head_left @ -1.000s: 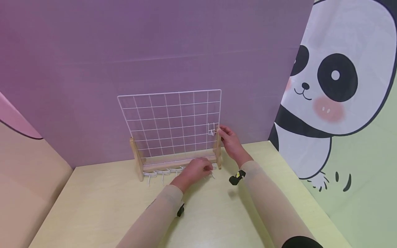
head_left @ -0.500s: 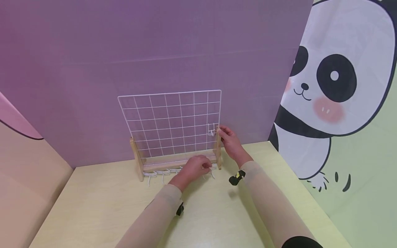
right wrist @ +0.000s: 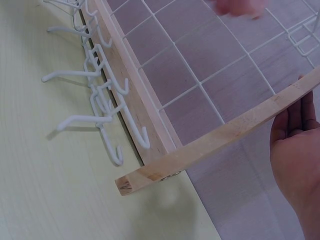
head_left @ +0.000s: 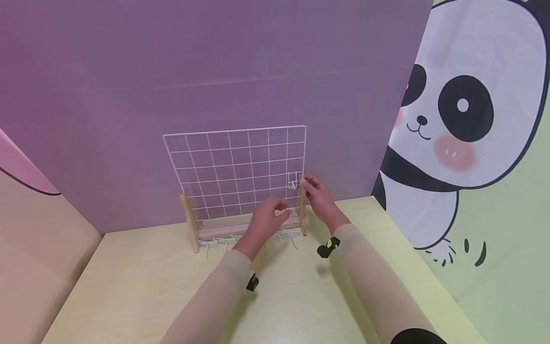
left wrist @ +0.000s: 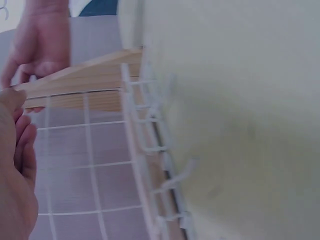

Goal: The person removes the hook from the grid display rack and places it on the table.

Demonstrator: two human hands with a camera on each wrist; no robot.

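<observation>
A white wire grid panel [head_left: 234,130] stands upright in a wooden stand with a post at each side. My right hand [head_left: 321,199] grips the upper part of the right wooden post [right wrist: 225,131], thumb in front and fingers behind. One white hook [head_left: 293,184] hangs on the grid beside that post. My left hand [head_left: 263,223] is raised in front of the grid's lower right, fingers loosely bent and nothing visible in them. Several white wire hooks [right wrist: 75,74] lie in a row along the front of the stand's base, partly hidden by the left hand in the head view.
The stand sits near the back of a pale wooden table [head_left: 150,291]. Behind it rises a purple backdrop [head_left: 223,57]. A wall with a panda picture [head_left: 468,110] borders the table's right side, and a beige panel [head_left: 38,267] its left.
My left hand has lifted from the hooks at the base to in front of the grid, uncovering hooks at the right end of the row. The right hand stays on the post.
</observation>
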